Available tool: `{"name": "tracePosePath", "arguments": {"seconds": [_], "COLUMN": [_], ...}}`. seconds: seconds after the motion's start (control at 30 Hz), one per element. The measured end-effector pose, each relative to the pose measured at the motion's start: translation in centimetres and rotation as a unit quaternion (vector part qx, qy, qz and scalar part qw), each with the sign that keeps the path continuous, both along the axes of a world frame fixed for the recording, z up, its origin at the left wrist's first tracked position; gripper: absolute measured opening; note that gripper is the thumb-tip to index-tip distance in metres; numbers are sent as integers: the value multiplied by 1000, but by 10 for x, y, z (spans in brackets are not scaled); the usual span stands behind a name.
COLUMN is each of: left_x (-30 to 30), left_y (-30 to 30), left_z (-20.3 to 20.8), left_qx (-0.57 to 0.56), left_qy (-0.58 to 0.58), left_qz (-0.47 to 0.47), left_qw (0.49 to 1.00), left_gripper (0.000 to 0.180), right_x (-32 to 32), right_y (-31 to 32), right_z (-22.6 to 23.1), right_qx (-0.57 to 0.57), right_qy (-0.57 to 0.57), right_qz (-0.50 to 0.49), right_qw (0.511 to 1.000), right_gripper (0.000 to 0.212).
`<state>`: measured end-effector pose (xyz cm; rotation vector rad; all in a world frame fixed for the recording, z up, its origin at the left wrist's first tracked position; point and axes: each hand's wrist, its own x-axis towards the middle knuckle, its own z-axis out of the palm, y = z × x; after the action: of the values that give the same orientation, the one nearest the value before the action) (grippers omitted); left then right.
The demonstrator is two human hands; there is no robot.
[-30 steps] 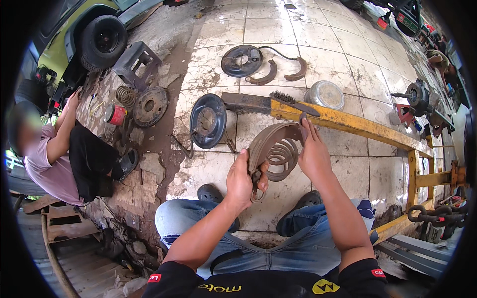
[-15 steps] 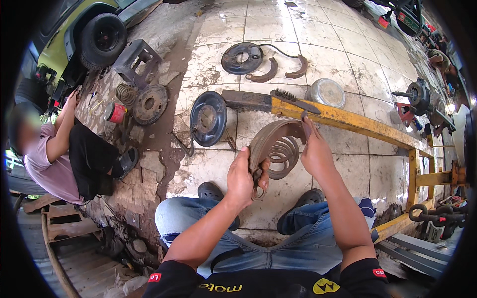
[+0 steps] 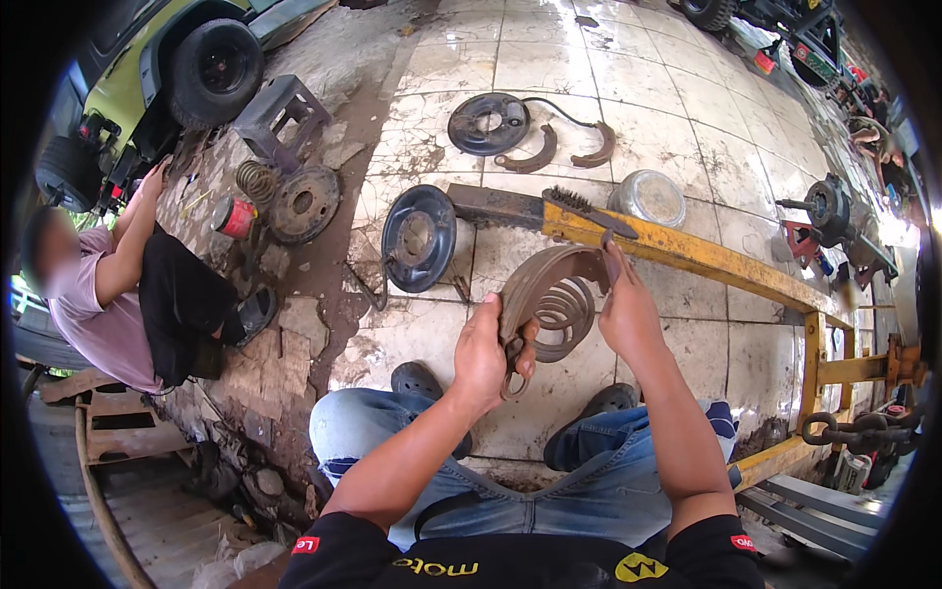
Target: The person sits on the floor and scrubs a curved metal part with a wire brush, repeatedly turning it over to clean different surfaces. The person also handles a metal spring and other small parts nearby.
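My left hand (image 3: 483,358) is wrapped round the near end of a brown curved brake shoe (image 3: 543,278), held up above the floor in front of my knees. At the shoe's far end, my right hand (image 3: 628,304) has its fingers pressed together on a small flat dark-brown piece (image 3: 609,257); its kind is not clear. A rusty coil spring (image 3: 564,329) shows through the shoe's curve, partly hidden by it. Just beyond lies a wire brush (image 3: 579,204) with dark bristles, resting on a yellow steel beam (image 3: 687,257).
A black backing plate (image 3: 420,239) leans by the beam's end. Farther off lie another backing plate (image 3: 488,125) and two brake shoes (image 3: 530,152). A round metal tin (image 3: 648,198) stands behind the beam. At left, a person (image 3: 128,294) sits near a rusty disc (image 3: 304,204).
My view has shifted slightly, so the floor parts sit a little lower and to the right. My right hand has slid slightly down at the shoe's far end; my left keeps its hold.
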<state>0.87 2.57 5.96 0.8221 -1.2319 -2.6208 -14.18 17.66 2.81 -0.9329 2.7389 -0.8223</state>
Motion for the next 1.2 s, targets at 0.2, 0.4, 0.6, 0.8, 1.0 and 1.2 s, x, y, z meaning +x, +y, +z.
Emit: {"name": "tracePosePath", "arguments": {"seconds": [0.2, 0.4, 0.6, 0.8, 1.0, 1.2], "left_x": [1, 2, -6, 7, 22, 24], "left_y": [0, -1, 4, 6, 3, 3], "left_z": [-3, -6, 0, 11, 6, 10], "left_qx": [7, -10, -11, 18, 29, 9], "left_qy": [1, -10, 10, 20, 18, 20], "left_qz": [0, 6, 3, 33, 31, 20], "left_qw": [1000, 1000, 1000, 999, 999, 1000], "left_gripper": [51, 50, 44, 41, 40, 41], "right_x": [2, 2, 12, 48, 63, 70], "right_y": [2, -1, -7, -21, -24, -28], "right_z": [0, -6, 1, 9, -1, 1], "right_qx": [-7, -33, -84, -111, -109, -130], "right_qy": [6, 26, 136, 223, 223, 230], "right_qz": [3, 15, 67, 162, 167, 148], "right_qw": [1000, 999, 985, 955, 954, 953], "right_gripper": [72, 66, 70, 69, 67, 61]}}
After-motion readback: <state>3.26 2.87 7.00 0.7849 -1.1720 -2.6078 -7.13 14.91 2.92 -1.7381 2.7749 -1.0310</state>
